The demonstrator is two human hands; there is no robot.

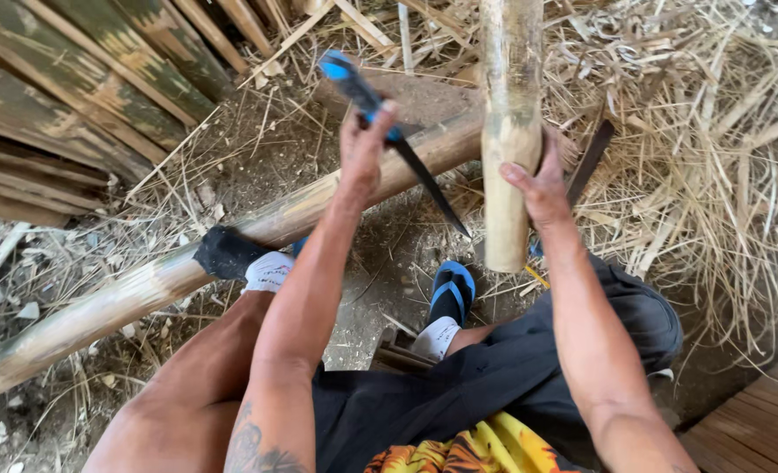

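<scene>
Long bamboo pole (126, 298): lying, pinned underfoot. Left hand (364, 144): clenched on the blue-handled knife (389, 131); angle your blade away. Upright bamboo piece (509, 131): gripped by right hand (538, 180); keep your fingers above the cut.

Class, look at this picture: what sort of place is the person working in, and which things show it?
Probably an outdoor or open-sided bamboo-working spot. Signs: a bare earth floor strewn with dry shavings, split bamboo slats stacked at one side, and a long bamboo pole lying across the ground.
</scene>
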